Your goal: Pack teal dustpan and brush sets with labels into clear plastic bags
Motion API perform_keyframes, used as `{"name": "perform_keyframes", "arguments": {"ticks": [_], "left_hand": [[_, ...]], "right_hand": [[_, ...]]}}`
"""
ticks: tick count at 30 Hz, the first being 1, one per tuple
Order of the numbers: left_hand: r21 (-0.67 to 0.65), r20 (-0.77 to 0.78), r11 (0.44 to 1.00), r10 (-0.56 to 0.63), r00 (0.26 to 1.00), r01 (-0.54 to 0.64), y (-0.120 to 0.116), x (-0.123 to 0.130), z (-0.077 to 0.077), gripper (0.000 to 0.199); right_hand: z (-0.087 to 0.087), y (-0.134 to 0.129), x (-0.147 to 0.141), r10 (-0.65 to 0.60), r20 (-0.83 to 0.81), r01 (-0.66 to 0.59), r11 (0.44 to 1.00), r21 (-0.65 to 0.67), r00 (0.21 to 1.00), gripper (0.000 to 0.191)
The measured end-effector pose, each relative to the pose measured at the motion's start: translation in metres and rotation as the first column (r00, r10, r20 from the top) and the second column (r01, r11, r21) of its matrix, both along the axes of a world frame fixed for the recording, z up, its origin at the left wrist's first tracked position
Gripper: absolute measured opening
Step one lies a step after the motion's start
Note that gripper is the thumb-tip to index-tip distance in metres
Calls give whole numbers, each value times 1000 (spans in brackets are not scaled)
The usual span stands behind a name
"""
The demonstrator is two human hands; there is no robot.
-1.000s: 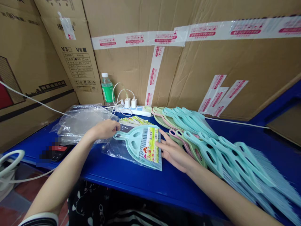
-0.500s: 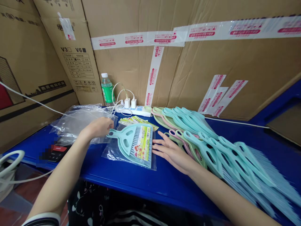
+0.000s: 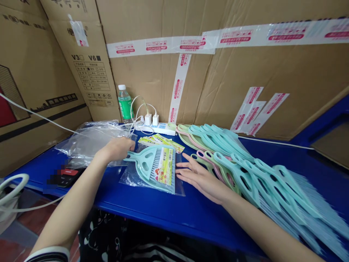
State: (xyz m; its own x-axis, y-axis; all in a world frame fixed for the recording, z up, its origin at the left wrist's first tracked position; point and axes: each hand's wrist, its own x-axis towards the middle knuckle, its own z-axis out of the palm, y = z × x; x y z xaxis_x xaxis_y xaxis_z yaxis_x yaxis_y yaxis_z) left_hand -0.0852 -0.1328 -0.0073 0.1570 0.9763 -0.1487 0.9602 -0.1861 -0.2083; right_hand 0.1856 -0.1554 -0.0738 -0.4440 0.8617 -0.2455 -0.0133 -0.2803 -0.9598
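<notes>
A light-blue dustpan and brush set (image 3: 145, 164) lies in a clear plastic bag (image 3: 178, 185) on the blue table, handle to the left. A yellow-green printed card (image 3: 165, 166) lies over its bristles. My left hand (image 3: 120, 148) is closed at the handle end and the bag's mouth; what exactly the fingertips pinch is hidden. My right hand (image 3: 197, 176) has its fingers spread, the tips at the bag's right edge. More printed cards (image 3: 160, 141) lie just behind the set.
Clear bags (image 3: 89, 140) are stacked at the left, near a dark phone-like object (image 3: 68, 178). A bottle (image 3: 124, 103) and power strip (image 3: 163, 129) stand at the back. Dustpans (image 3: 209, 136) and brushes (image 3: 261, 178) fill the right side; cardboard (image 3: 152, 76) rises behind.
The dustpan set has shifted slightly left inside the bag, whose right edge now reaches farther past it. My left hand has moved slightly right; my right hand is nearly still.
</notes>
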Motion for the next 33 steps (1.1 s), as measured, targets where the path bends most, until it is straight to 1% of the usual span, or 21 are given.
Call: {"name": "perform_keyframes", "arguments": {"ticks": [2, 5, 8, 10, 12, 14, 16, 17, 18, 20, 25, 29, 31, 33], "left_hand": [[13, 51, 996, -91, 995, 90, 2, 0, -4, 37], [17, 126, 979, -205, 971, 204, 4, 0, -9, 38], [38, 137, 963, -269, 953, 266, 5, 3, -11, 36], [44, 136, 959, -283, 949, 280, 5, 5, -11, 36], [42, 144, 956, -292, 946, 289, 4, 7, -10, 37], [41, 153, 954, -300, 942, 297, 3, 8, -9, 38], [34, 158, 955, -296, 942, 295, 3, 8, -9, 38], [26, 162, 957, -291, 943, 290, 3, 8, -9, 39], [18, 165, 958, -284, 945, 285, 3, 8, -9, 40], [4, 163, 963, -265, 950, 268, 3, 8, -8, 42], [-19, 113, 978, -206, 972, 209, 2, 9, -4, 47], [-29, 76, 987, -155, 985, 158, 0, 10, -1, 48], [-26, 77, 989, -145, 986, 148, -1, 10, 0, 48], [-23, 80, 989, -141, 987, 144, -1, 9, 0, 48]], "right_hand": [[0, -1, 1, 9, 39, -9, 1000, 14, 999, 85], [2, -2, 2, 26, 109, -32, 998, 51, 994, 85], [3, -1, 5, 73, 220, -102, 987, 127, 973, 79], [3, 0, 9, 83, 354, -169, 961, 218, 932, 73], [3, 1, 12, 26, 505, -238, 902, 359, 863, 65], [2, 0, 15, -93, 609, -309, 796, 520, 787, 56], [0, -1, 16, -188, 670, -395, 683, 615, 718, 49], [-2, -2, 16, -213, 697, -437, 646, 627, 685, 48], [-3, -3, 16, -222, 723, -475, 625, 620, 654, 49], [-7, -3, 16, -215, 764, -528, 609, 592, 608, 51], [-12, -2, 15, -233, 759, -547, 570, 613, 608, 52], [-11, -2, 14, -274, 774, -572, 543, 614, 571, 50], [-11, -3, 14, -288, 772, -571, 538, 620, 567, 49], [-11, -3, 14, -297, 772, -564, 545, 620, 563, 49]]}}
